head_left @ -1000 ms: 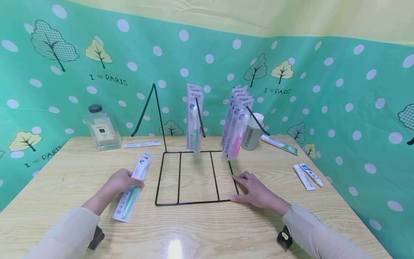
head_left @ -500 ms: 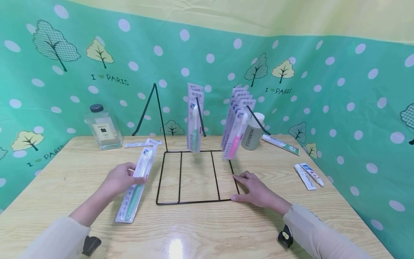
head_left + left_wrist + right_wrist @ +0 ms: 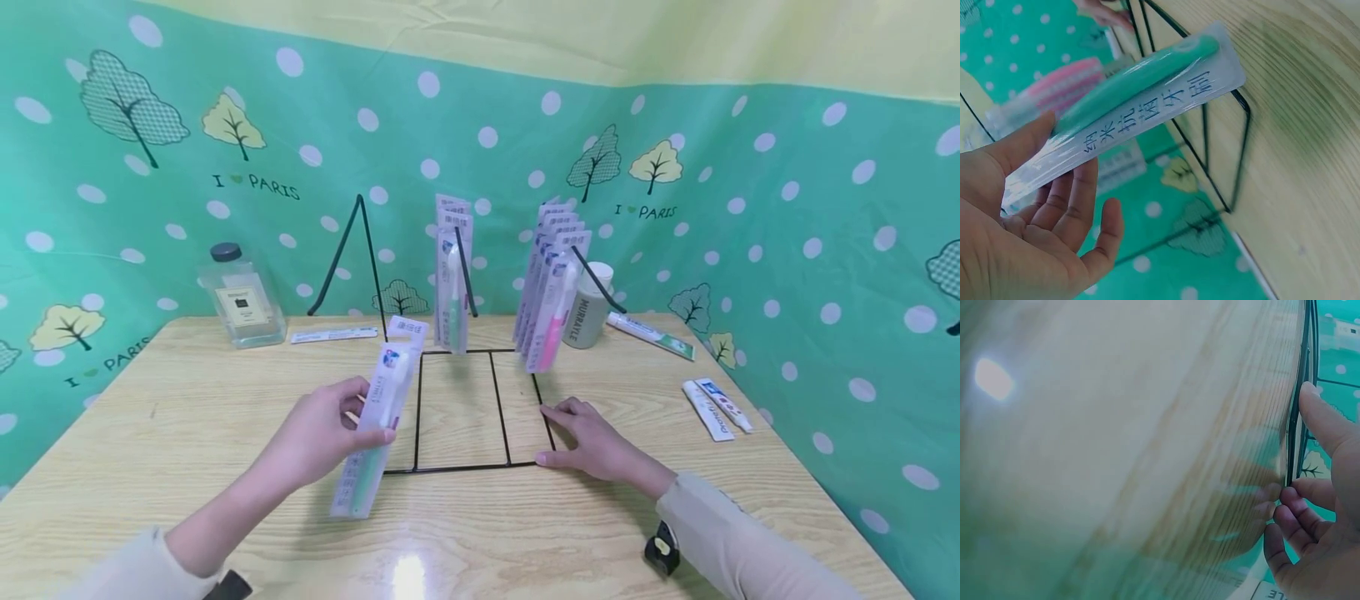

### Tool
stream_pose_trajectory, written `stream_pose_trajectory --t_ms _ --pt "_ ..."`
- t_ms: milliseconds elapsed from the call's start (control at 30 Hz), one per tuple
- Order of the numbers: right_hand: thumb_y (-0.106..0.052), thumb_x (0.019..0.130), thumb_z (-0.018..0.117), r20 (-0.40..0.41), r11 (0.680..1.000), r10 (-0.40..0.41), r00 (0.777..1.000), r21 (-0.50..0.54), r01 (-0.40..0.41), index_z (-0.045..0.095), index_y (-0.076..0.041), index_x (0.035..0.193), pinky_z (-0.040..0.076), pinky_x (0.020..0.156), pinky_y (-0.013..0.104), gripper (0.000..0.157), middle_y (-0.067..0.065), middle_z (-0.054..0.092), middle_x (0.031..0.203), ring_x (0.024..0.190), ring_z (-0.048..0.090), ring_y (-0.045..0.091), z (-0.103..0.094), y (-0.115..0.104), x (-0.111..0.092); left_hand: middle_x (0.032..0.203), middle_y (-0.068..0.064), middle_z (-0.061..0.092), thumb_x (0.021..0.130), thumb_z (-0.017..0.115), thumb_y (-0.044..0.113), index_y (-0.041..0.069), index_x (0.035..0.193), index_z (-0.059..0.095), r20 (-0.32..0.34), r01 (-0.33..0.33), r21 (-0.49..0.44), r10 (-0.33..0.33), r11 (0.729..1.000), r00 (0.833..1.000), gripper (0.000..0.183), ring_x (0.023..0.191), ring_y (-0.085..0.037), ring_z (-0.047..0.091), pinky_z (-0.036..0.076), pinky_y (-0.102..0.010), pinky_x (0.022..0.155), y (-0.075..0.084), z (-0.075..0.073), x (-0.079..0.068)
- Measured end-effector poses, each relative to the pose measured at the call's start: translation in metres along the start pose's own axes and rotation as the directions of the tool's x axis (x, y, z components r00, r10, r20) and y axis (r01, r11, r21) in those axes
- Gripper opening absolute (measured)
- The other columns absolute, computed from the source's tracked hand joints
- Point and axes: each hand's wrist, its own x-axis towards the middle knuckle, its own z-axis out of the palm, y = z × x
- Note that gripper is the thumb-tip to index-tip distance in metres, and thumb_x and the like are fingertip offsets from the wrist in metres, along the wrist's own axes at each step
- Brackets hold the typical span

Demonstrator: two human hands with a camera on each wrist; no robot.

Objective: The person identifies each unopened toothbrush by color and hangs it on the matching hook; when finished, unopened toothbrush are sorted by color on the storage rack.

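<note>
My left hand (image 3: 326, 429) pinches a packaged toothbrush (image 3: 378, 425) with a green handle, tilted above the table and overlapping the left part of a black wire display rack (image 3: 461, 468). In the left wrist view, thumb and fingers grip the clear pack (image 3: 1147, 94), its green handle end pointing away from the palm. My right hand (image 3: 588, 442) holds the rack's front right base corner between thumb and fingers. On the rack's middle hook hang several packaged green toothbrushes (image 3: 452, 292); on the right hook hang several packaged pink ones (image 3: 553, 308). The left hook (image 3: 335, 254) carries nothing.
A clear bottle with a dark cap (image 3: 243, 304) and a slim white box (image 3: 333, 334) stand and lie behind on the left. A grey bottle (image 3: 585, 312) stands behind the right hook. Toothpaste tubes (image 3: 651, 335) lie at the right, two of them side by side (image 3: 707, 411).
My left hand has raised the packaged toothbrush from the table and carried it right, towards the rack. The right hand has stayed at the rack's corner.
</note>
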Motion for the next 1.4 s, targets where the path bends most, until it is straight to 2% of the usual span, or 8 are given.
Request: stream_pose_trajectory --t_ms 200,400,667,767,900,1033,1267,1400 --pt "-0.058 0.072 0.064 0.005 1.0 -0.001 1.0 -0.009 0.001 0.041 -0.011 0.137 0.037 0.097 0.043 0.083 0.006 0.045 0.124 0.117 0.04 0.025 0.0 0.0 0.0 0.081 -0.001 0.064 0.07 0.078 0.019 0.008 0.098 0.061 0.007 -0.054 -0.067 0.055 0.996 0.998 0.035 0.067 -0.011 0.061 0.052 -0.031 0.061 0.021 0.011 -0.007" --pt "-0.057 0.072 0.065 0.0 1.0 -0.011 1.0 -0.007 0.011 0.041 -0.011 0.137 0.037 0.097 0.043 0.083 0.006 0.045 0.124 0.117 0.04 0.025 -0.001 0.001 0.0 0.079 0.005 0.063 0.07 0.078 0.018 0.015 0.088 0.061 -0.022 -0.129 -0.025 0.128 0.991 0.991 0.025 0.067 -0.008 0.058 0.05 -0.027 0.059 0.039 0.018 -0.01" --pt "-0.055 0.073 0.066 -0.006 1.0 -0.016 1.0 0.006 0.016 0.041 -0.01 0.137 0.036 0.097 0.044 0.082 0.006 0.045 0.124 0.116 0.041 0.025 -0.001 0.0 -0.001 0.083 0.011 0.064 0.071 0.078 0.022 0.023 0.092 0.062 -0.068 -0.235 -0.021 0.233 0.972 0.97 0.026 0.07 -0.005 0.058 0.051 -0.027 0.061 0.056 0.024 -0.006" --pt "-0.055 0.073 0.066 -0.005 1.0 -0.014 1.0 0.01 0.014 0.042 -0.01 0.137 0.037 0.097 0.044 0.082 0.006 0.045 0.124 0.116 0.041 0.025 -0.001 0.0 -0.001 0.084 0.01 0.065 0.071 0.078 0.021 0.022 0.1 0.063 -0.098 -0.261 -0.037 0.256 0.965 0.962 0.033 0.071 -0.006 0.059 0.051 -0.026 0.06 0.062 0.024 -0.005" --pt "-0.054 0.073 0.066 -0.005 1.0 -0.016 1.0 0.012 0.016 0.041 -0.01 0.137 0.037 0.097 0.044 0.081 0.006 0.045 0.124 0.117 0.041 0.025 -0.001 -0.001 -0.002 0.087 0.009 0.065 0.071 0.078 0.02 0.021 0.109 0.062 -0.12 -0.251 -0.073 0.242 0.965 0.963 0.041 0.072 -0.006 0.059 0.052 -0.027 0.061 0.068 0.024 -0.002" --pt "-0.053 0.074 0.066 -0.006 1.0 -0.023 1.0 0.008 0.023 0.041 -0.009 0.137 0.037 0.096 0.044 0.081 0.007 0.045 0.123 0.116 0.041 0.026 -0.002 -0.002 -0.002 0.087 0.008 0.065 0.071 0.078 0.02 0.022 0.109 0.061 -0.106 -0.224 -0.12 0.212 0.967 0.972 0.042 0.072 -0.008 0.06 0.052 -0.03 0.064 0.07 0.026 0.002" --pt "-0.054 0.073 0.066 -0.008 1.0 -0.024 1.0 0.009 0.024 0.041 -0.009 0.137 0.036 0.097 0.044 0.081 0.007 0.045 0.124 0.117 0.04 0.026 -0.003 -0.002 -0.002 0.085 0.004 0.067 0.073 0.076 0.019 0.018 0.11 0.061 -0.11 -0.196 -0.167 0.179 0.966 0.978 0.04 0.071 -0.011 0.061 0.052 -0.031 0.065 0.066 0.03 0.012" --pt "-0.054 0.073 0.066 -0.014 1.0 -0.027 1.0 0.008 0.027 0.041 -0.009 0.136 0.036 0.098 0.044 0.082 0.007 0.045 0.124 0.117 0.041 0.026 -0.002 -0.001 -0.002 0.085 0.001 0.067 0.076 0.074 0.02 0.015 0.111 0.06 -0.118 -0.166 -0.206 0.144 0.964 0.982 0.039 0.074 -0.013 0.061 0.052 -0.035 0.069 0.061 0.031 0.024"
